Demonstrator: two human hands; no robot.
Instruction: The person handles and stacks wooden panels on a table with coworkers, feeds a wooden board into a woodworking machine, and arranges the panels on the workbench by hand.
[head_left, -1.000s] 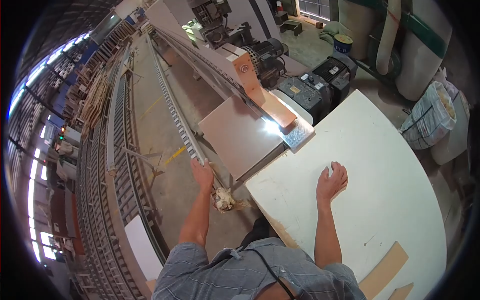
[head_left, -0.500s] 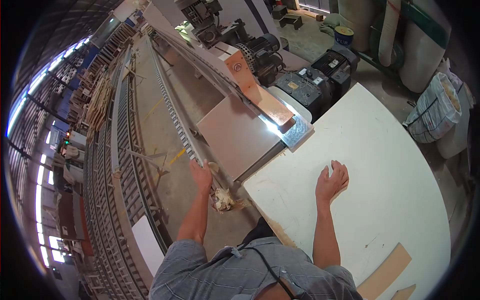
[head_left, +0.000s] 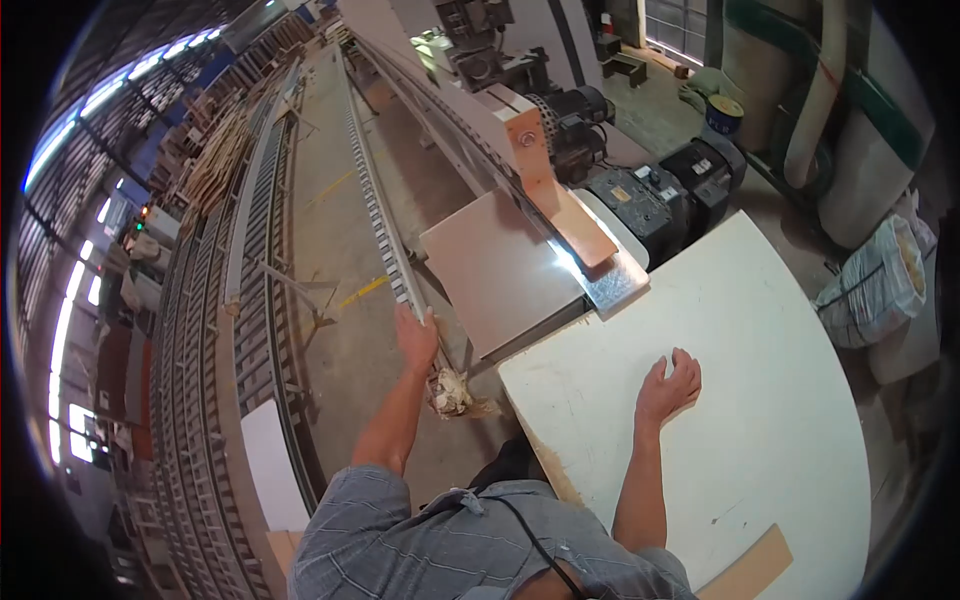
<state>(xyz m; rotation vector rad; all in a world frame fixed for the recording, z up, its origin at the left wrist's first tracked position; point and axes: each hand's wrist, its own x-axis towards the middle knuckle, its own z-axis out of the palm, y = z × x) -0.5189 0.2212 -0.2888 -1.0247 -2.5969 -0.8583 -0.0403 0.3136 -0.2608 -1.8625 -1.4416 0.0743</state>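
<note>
My left hand [head_left: 416,342] is at the near end of the narrow roller rail [head_left: 383,240], thumb and fingers apart; whether it touches the rail I cannot tell. Beneath it, near my forearm, is a crumpled pale lump [head_left: 450,394]. On the right, my right hand [head_left: 670,388] is over the white tabletop [head_left: 740,400], perhaps resting on it, with fingers loosely bent, thumb apart and nothing held. Between the hands and farther off, a flat pinkish-brown panel [head_left: 500,270] lies beside the machine's copper-coloured bar [head_left: 570,225] and shiny metal plate [head_left: 620,288].
Dark motors [head_left: 640,205] stand behind the tabletop. Tan strips, one of them a board [head_left: 750,565], lie at its near edge. A stuffed white sack [head_left: 870,295] is on the right. Long roller conveyors [head_left: 265,330] run along the left, with a white board [head_left: 275,470] on one.
The view has turned slightly, shifting most of the scene rightward and downward. My left hand remains at the rail's end and my right hand over the tabletop, with little change in pose.
</note>
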